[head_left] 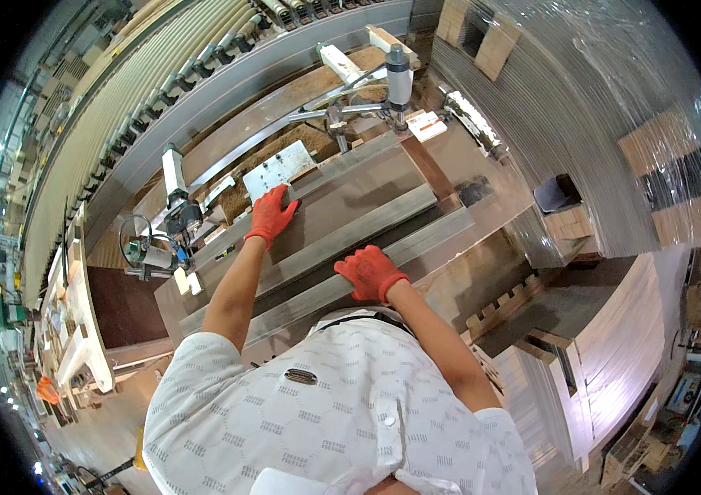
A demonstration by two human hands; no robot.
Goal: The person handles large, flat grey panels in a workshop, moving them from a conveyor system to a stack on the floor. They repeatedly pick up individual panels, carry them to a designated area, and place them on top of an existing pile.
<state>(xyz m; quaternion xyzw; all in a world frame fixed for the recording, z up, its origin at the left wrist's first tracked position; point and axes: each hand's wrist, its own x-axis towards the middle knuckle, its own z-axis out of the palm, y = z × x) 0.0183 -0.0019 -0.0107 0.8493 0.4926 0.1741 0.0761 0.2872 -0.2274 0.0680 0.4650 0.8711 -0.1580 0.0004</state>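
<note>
My left hand, in a red glove, lies on the far part of a long grey-brown board. Its fingers are stretched toward a white metal plate. A small dark thing beside the fingertips is too small to name. Closer to my body, my right hand, also red-gloved, has its fingers curled over the near grey plank. A dark gap separates this plank from the parallel middle plank. Whatever lies under the right palm is hidden.
Beyond the boards stand a grey-and-white cylindrical motor on metal arms and another white cylinder tool. Stacked sheets wrapped in clear film rise at the right. Pale curved panels stand nearer. A roller row runs behind.
</note>
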